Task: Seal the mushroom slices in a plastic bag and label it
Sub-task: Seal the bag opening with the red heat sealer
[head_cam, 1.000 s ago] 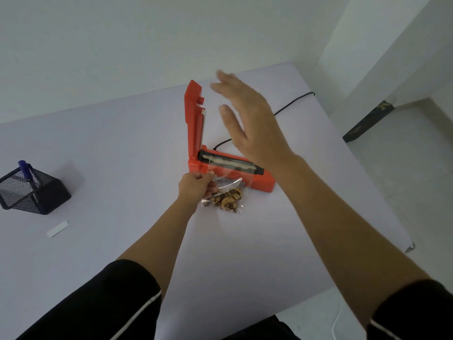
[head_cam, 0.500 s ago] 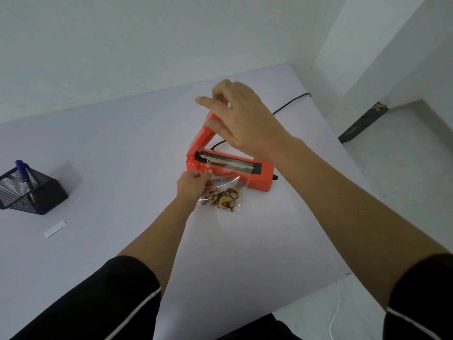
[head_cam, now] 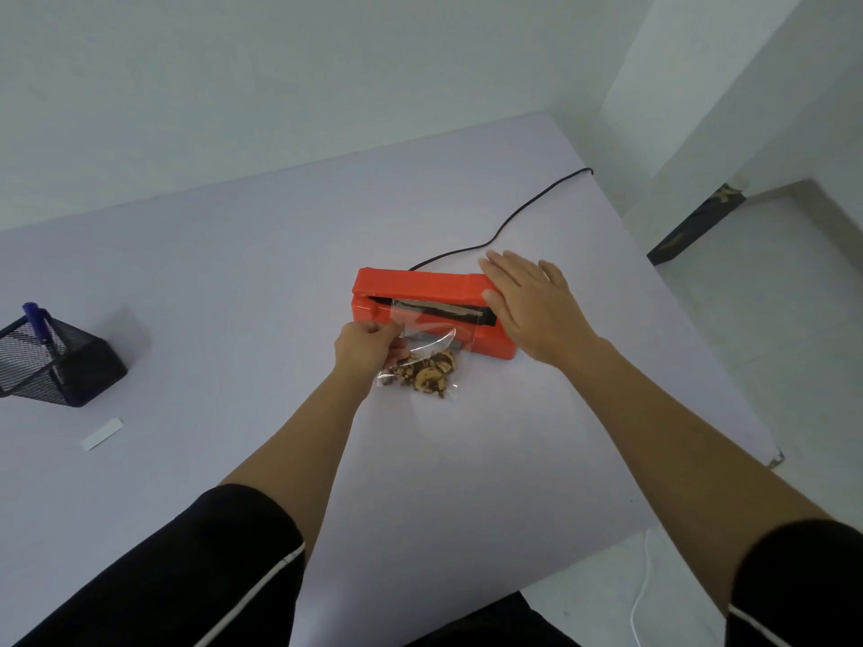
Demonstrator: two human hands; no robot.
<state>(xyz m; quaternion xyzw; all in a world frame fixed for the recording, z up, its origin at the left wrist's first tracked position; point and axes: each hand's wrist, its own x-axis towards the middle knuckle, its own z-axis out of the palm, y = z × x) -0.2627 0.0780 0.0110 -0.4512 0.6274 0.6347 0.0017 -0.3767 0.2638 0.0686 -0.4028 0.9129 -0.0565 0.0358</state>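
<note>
Our right hand (head_cam: pixel 532 310) lies spread flat on the sealer (head_cam: pixel 420 284) lid; to its left, our left hand (head_cam: pixel 366 347) pinches the bag (head_cam: pixel 432 338) of mushroom slices (head_cam: pixel 427 373).

office-like room | white table (head_cam: pixel 233 282) | mesh pen holder (head_cam: pixel 51 361) | bare walls

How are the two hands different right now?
The left hand is curled, pinching the clear plastic bag at its side; the right hand lies flat and open on the orange sealer, fingers spread. The left hand sits nearer the person, in front of the sealer; the right rests on top of its lid, at the end. Both are bare, with black sleeves above.
</note>
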